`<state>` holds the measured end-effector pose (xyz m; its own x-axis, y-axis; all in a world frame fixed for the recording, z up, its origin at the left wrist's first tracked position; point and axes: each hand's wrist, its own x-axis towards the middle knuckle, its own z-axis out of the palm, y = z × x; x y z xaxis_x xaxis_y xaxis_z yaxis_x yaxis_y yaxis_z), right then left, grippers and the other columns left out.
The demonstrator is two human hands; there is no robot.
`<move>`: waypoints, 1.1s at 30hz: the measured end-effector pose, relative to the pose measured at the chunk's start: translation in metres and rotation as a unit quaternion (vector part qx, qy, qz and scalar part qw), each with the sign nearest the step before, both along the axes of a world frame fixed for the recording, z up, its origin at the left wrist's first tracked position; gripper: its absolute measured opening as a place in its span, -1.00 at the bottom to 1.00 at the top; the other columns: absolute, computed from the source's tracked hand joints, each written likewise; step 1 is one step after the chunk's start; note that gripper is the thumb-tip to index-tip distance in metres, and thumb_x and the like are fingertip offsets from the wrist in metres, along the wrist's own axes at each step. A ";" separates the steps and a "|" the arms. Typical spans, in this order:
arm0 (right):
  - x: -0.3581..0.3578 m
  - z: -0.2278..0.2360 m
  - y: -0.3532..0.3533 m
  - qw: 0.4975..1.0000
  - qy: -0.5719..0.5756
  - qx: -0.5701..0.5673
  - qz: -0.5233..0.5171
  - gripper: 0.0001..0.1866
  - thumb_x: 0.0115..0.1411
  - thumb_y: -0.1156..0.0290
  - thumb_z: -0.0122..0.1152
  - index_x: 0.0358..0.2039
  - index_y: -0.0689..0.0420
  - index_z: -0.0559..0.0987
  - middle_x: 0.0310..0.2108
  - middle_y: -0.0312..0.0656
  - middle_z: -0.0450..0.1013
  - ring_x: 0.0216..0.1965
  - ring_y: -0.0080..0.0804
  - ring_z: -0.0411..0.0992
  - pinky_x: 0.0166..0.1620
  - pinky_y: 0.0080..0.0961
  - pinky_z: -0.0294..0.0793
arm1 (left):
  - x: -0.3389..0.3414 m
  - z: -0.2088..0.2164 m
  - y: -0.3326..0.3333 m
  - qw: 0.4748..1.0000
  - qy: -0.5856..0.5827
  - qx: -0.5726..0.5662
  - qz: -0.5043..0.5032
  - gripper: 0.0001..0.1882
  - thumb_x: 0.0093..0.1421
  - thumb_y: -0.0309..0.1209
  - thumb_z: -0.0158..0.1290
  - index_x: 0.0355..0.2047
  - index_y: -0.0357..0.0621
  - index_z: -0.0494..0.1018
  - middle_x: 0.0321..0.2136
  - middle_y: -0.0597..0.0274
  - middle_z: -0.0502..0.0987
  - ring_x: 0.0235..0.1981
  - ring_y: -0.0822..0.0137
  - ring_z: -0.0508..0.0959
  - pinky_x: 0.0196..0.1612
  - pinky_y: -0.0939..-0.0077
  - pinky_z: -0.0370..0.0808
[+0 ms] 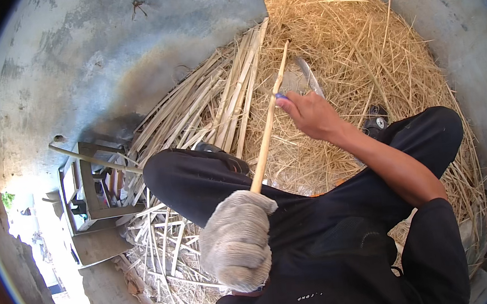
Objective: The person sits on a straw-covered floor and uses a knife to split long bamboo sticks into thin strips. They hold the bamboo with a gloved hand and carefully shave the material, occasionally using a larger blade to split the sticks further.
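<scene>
A knit, light grey work glove covers my left hand (pixel 236 239), which is closed around the lower end of a long, peeled bamboo stick (pixel 268 128). The stick slants up and away from me, its thinner tip toward the straw. Bare and curled, my right hand (pixel 314 115) is beside the upper half of the stick. Its thumb, with something purple at the tip, rests at the stick. From behind that hand a curved knife blade (pixel 309 77) sticks out, pointing away; the handle is hidden in the fingers.
Straw-like shavings (pixel 339 41) cover the floor ahead and to the right. Split bamboo strips (pixel 213 90) lie in a bundle at the far left. A wooden box frame (pixel 95 185) stands by my left knee. Grey walls (pixel 114 53) rise on both sides.
</scene>
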<state>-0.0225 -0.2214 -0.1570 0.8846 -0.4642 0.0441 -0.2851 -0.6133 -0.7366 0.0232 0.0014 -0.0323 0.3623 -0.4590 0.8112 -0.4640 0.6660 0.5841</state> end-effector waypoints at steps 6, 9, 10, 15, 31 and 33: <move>-0.006 0.002 0.016 0.991 -0.051 -0.109 0.062 -0.53 0.42 0.02 -0.12 -0.43 0.16 0.46 -0.71 -0.04 0.37 -0.70 -0.07 0.39 -0.53 -0.20 0.37 | 0.002 0.001 0.010 0.999 0.024 -0.003 -0.022 -0.62 0.25 -0.38 0.05 -0.72 -0.09 0.29 -0.81 0.30 0.27 -0.79 0.29 0.33 -0.50 0.16 0.54; -0.012 -0.001 0.008 0.990 -0.033 -0.133 0.041 -0.50 0.39 -0.03 -0.08 -0.41 0.18 0.47 -0.74 0.00 0.37 -0.69 0.01 0.41 -0.55 -0.09 0.37 | 0.012 -0.009 -0.001 0.999 0.008 0.001 -0.031 -0.66 0.15 -0.46 0.10 -0.72 -0.07 0.26 -0.82 0.30 0.26 -0.80 0.30 0.31 -0.53 0.18 0.53; 0.005 0.013 0.029 0.990 -0.046 -0.112 0.065 -0.48 0.39 -0.06 -0.08 -0.40 0.19 0.47 -0.75 0.02 0.38 -0.68 0.04 0.42 -0.55 -0.06 0.37 | 0.019 0.005 0.016 1.000 -0.004 0.010 -0.024 -0.68 0.06 -0.53 0.14 -0.71 -0.06 0.25 -0.82 0.29 0.27 -0.80 0.30 0.30 -0.54 0.19 0.52; -0.008 -0.020 0.015 0.976 -0.107 -0.187 0.015 -0.51 0.42 -0.04 -0.15 -0.40 0.15 0.44 -0.80 -0.16 0.27 -0.80 -0.20 0.28 -0.63 -0.21 0.31 | -0.002 -0.005 0.006 0.995 0.067 -0.023 0.065 -0.68 -0.14 -0.45 0.21 -0.74 0.04 0.22 -0.84 0.38 0.21 -0.85 0.37 0.22 -0.64 0.23 0.44; -0.003 -0.009 0.024 0.996 0.004 -0.088 0.022 -0.52 0.41 0.01 -0.10 -0.41 0.20 0.46 -0.65 0.07 0.42 -0.54 0.15 0.47 -0.42 0.03 0.41 | -0.004 -0.002 0.005 0.993 0.076 -0.019 0.090 -0.73 0.04 -0.43 0.02 -0.74 0.05 0.25 -0.85 0.36 0.21 -0.86 0.39 0.16 -0.66 0.28 0.42; -0.020 -0.079 -0.034 0.986 0.050 -0.055 -0.151 -0.44 0.43 -0.03 -0.17 -0.47 0.21 0.45 -0.64 0.06 0.44 -0.53 0.11 0.48 -0.40 0.03 0.41 | -0.010 0.004 0.004 0.996 0.076 -0.022 0.039 -0.71 0.06 -0.38 0.03 -0.76 0.05 0.25 -0.86 0.37 0.20 -0.87 0.38 0.16 -0.65 0.29 0.43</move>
<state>-0.0420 -0.2558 -0.2361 0.7089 -0.7047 0.0287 -0.5344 -0.5633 -0.6302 0.0132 0.0050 -0.0285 0.5164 -0.3888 0.7630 -0.4239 0.6582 0.6222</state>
